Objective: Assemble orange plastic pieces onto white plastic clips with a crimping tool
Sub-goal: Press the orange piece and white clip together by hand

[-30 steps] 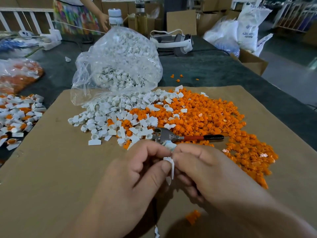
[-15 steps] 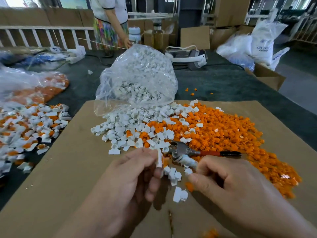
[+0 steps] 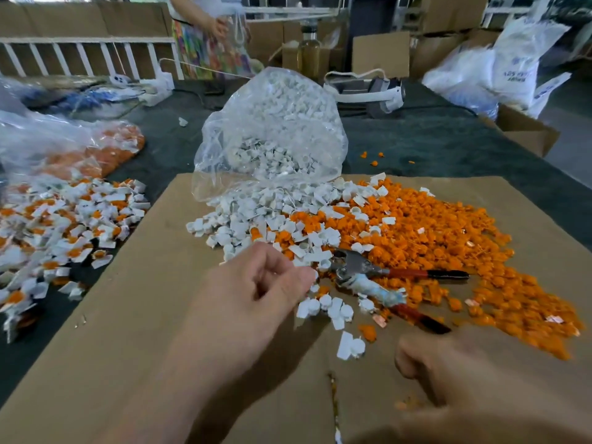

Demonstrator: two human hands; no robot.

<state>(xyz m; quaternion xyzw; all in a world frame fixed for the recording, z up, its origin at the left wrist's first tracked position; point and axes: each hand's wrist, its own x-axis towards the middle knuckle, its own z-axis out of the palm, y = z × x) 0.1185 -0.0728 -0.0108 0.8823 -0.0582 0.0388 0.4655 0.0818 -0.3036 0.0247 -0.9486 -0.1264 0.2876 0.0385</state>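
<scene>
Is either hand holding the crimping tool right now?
No: the crimping tool lies among the orange pieces; neither left hand nor right hand grips it.

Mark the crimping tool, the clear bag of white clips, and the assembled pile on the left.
crimping tool [image 3: 354, 264]: head view, metal head near the pivot.
clear bag [image 3: 275, 123]: head view, upper bulge.
assembled pile [image 3: 64, 219]: head view, pile's middle.

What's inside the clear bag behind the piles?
The clear bag holds white clips, spilling from its mouth onto the cardboard sheet. Anything deeper inside is covered by them.
</scene>
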